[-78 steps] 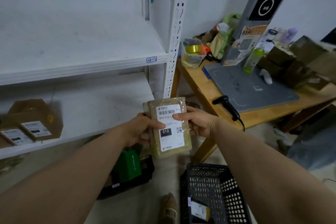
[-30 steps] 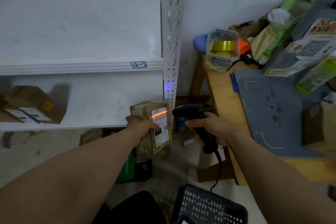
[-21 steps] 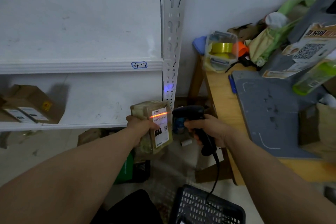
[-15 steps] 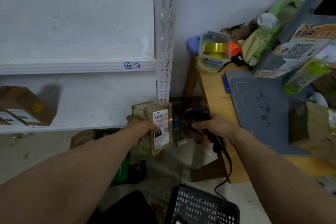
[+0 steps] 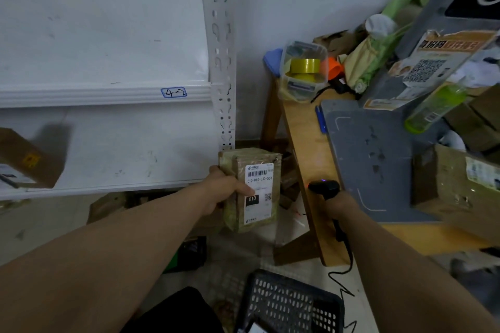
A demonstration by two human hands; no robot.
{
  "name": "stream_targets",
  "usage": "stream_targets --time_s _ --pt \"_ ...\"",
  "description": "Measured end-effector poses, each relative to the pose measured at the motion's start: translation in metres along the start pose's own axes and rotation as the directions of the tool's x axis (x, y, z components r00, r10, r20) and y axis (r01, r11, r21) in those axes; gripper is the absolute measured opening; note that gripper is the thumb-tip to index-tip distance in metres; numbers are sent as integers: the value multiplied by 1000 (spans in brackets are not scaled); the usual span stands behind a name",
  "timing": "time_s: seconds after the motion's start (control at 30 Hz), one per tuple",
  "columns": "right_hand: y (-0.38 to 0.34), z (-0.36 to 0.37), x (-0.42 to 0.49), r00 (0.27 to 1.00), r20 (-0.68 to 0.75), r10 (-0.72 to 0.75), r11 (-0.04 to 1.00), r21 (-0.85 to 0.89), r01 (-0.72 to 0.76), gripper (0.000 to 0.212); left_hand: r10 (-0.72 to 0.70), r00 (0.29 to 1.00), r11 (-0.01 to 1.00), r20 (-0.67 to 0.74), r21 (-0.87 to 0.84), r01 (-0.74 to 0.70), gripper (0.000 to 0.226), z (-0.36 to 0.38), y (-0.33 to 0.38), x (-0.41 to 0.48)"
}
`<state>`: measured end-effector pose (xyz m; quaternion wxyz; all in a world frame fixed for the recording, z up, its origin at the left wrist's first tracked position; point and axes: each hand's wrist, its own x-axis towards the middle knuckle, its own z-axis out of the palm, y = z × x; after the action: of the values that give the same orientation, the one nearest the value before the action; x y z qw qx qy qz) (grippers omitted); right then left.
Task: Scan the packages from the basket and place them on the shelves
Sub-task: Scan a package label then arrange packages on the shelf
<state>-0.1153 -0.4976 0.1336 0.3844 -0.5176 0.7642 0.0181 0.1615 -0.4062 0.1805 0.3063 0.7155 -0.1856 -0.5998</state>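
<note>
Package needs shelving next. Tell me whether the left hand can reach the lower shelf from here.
Probably yes: the left hand, gripping the package, is beside the lower shelf with nothing visible between.

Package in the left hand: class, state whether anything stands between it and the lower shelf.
Nothing visible does. The left hand holds the package just off the right front corner of the lower shelf; the cardboard box on that shelf sits far left.
</note>
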Motion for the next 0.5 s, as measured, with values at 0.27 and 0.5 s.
stream_targets --time_s 0.27,0.5 --pt "-7 -4 -17 993 -85 76 997 11 -75 64 30 999 999 23 16 -30 97 2 -1 0" --pt "-55 -18 -59 963 -142 -229 971 -106 215 59 59 995 997 79 53 -63 114 -22 -5 -12"
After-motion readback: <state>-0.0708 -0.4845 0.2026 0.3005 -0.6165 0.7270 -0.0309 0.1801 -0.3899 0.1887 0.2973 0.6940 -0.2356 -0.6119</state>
